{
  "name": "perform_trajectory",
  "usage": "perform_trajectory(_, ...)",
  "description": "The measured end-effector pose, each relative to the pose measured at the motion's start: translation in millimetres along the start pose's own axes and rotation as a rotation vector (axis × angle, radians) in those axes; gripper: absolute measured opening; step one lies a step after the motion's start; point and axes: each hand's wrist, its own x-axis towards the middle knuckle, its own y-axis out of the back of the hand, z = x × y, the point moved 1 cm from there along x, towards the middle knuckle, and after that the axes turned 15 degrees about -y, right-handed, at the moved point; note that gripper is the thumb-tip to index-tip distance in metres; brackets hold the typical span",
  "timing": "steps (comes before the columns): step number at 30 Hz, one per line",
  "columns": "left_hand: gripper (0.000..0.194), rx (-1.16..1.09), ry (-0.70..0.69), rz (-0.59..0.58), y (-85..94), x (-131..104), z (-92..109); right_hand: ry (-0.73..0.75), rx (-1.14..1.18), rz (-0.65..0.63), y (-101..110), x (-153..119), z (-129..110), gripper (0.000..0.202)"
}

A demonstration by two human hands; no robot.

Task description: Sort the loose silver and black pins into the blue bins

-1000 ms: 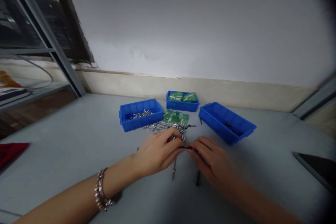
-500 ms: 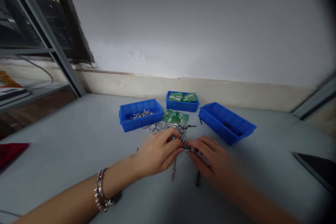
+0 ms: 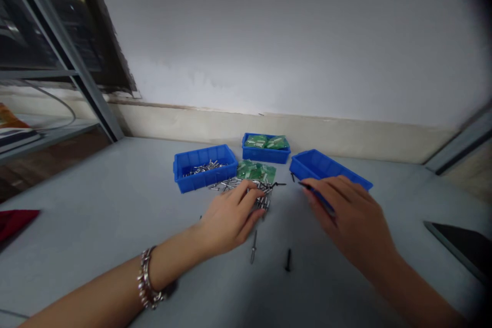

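Note:
My left hand is over the near side of a pile of silver blind rivets, its thumb and fingers apart with nothing visible between them. To the right, my right hand pinches a thin black fastener between thumb and index finger, in front of the right blue bin. Whether it is a screw or a rivet I cannot tell. On the table below the hands lie a single silver rivet and another black fastener with a flat head.
Silver rivets fill part of the left blue bin. Green packets lie behind the pile, and more rest in the rear blue bin. A dark flat object is at far right, red cloth at far left. The wall bounds the back.
My hands have parted. The right hand has moved right and away from me with the black fastener, towards the right bin; the left hand's fingers have opened over the pile.

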Motion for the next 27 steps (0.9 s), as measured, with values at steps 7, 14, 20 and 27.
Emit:
perform_trajectory(7,0.020,0.324,0.163,-0.163,1.3,2,-5,-0.351,-0.363,-0.195,1,4,26,0.033)
perform_trajectory(14,0.015,0.368,0.162,-0.256,-2.2,0,-10,-0.530,-0.411,-0.447,-8,2,37,0.029)
perform_trajectory(20,0.017,0.334,0.174,-0.310,-0.6,1,-8,-0.583,-0.451,-0.456,-2,7,31,0.029)
perform_trajectory(27,0.016,0.329,0.190,-0.308,-3.1,0,-9,-0.638,-0.541,-0.457,5,10,36,0.027)
